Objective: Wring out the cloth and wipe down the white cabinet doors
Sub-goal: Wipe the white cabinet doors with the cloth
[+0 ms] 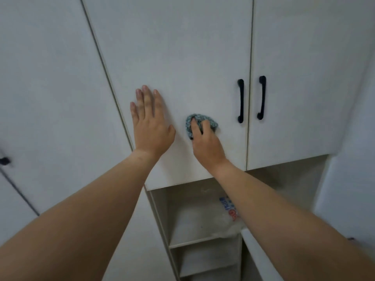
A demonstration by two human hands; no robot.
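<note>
A white cabinet door (182, 57) fills the middle of the view, closed. My left hand (150, 126) lies flat against it with straight fingers, near its left edge. My right hand (205, 142) grips a bunched blue-grey cloth (211, 121) and presses it onto the same door, a little right of the left hand and left of the door's black handle (241, 100). A second white door (304, 78) with its own black handle (261, 97) adjoins on the right.
Another tall white door (50, 98) stands to the left, with a dark knob (4, 160) at the far left edge. Below the doors are open shelves (203, 240) holding a clear plastic bag (229, 209) with blue and red print.
</note>
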